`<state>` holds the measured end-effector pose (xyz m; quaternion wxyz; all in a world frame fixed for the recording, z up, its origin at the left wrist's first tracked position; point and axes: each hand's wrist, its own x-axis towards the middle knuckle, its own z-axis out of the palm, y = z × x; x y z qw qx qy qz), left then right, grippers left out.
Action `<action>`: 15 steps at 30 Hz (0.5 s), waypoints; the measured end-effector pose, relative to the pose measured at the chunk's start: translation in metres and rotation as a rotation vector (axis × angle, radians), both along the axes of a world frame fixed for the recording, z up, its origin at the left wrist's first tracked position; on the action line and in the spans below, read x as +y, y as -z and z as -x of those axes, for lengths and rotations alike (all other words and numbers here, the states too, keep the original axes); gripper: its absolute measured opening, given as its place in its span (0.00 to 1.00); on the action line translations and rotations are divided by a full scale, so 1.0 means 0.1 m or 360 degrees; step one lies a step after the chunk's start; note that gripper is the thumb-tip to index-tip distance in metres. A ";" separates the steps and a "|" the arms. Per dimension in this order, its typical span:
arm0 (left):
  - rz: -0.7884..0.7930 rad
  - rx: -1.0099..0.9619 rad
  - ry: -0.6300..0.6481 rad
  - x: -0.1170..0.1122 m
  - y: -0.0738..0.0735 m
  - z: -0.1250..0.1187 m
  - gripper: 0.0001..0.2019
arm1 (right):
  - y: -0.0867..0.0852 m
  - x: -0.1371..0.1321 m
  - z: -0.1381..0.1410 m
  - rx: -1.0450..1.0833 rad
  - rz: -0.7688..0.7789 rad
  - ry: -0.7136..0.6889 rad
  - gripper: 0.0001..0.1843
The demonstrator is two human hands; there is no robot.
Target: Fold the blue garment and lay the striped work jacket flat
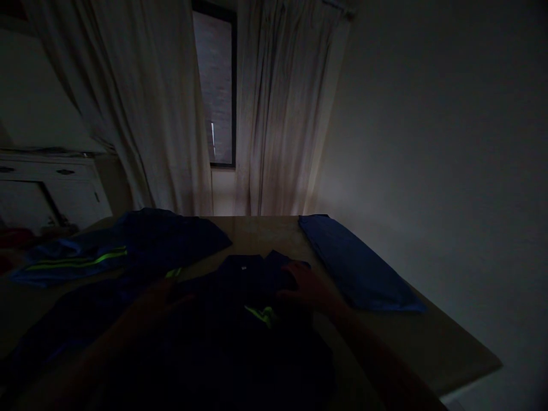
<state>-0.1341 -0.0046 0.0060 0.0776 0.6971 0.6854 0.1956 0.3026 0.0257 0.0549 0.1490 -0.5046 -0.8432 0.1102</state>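
Observation:
A dark navy collared shirt [240,285] with lime stripes lies spread in front of me, its lower part lost in shadow. My right hand [306,288] is at the shirt's upper right, by the collar, thumb and fingers apart. My left hand [156,299] is over the shirt's left side, near a short lime strip [173,273]. Its thumb stands away from the fingers, which are dim and blurred. I cannot tell how firmly either hand touches the cloth.
More navy clothing with a lime stripe [171,237] lies at the back left of the table [445,348]. A folded blue garment [359,262] rests along the right edge, near the wall. Behind are curtains [282,114] and a white cabinet [72,191].

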 end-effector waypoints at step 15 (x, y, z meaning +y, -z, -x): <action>-0.0123 0.0331 0.0184 0.75 -1.07 -0.63 0.16 | -0.75 0.66 0.43 -0.0514 -0.0250 0.0081 0.22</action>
